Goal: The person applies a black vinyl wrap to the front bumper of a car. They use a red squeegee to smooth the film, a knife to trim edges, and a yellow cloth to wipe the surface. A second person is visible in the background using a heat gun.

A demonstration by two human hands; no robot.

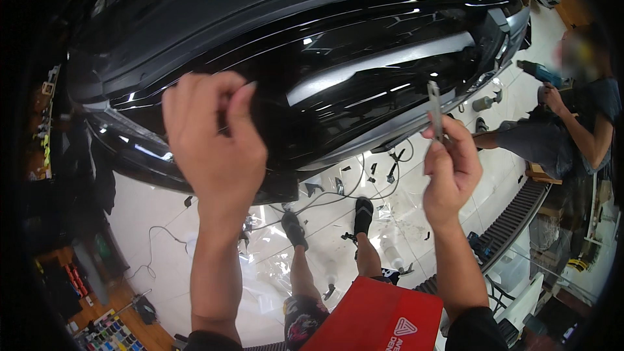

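The glossy black front end of a car (pixel 390 84) stretches across the view before me, with a bright pale band across its surface. My left hand (pixel 218 140) is raised in front of its left half. The fingers are curled in and the thumb is bent towards them; whatever they may pinch is hidden or lost against the black. To the right, my right hand (pixel 455 172) grips a slim metal utility knife (pixel 435 107) between thumb and fingers. The knife points up, in front of the car's lower edge.
A person (pixel 578 117) crouches at the right with a teal heat gun (pixel 539 73). Near them a spray bottle (pixel 484 102) stands on the floor. Cables (pixel 325 203) and dark scraps lie around my feet. A red panel (pixel 377 318) hangs at my front. A ribbed black strip (pixel 513 218) runs along the right.
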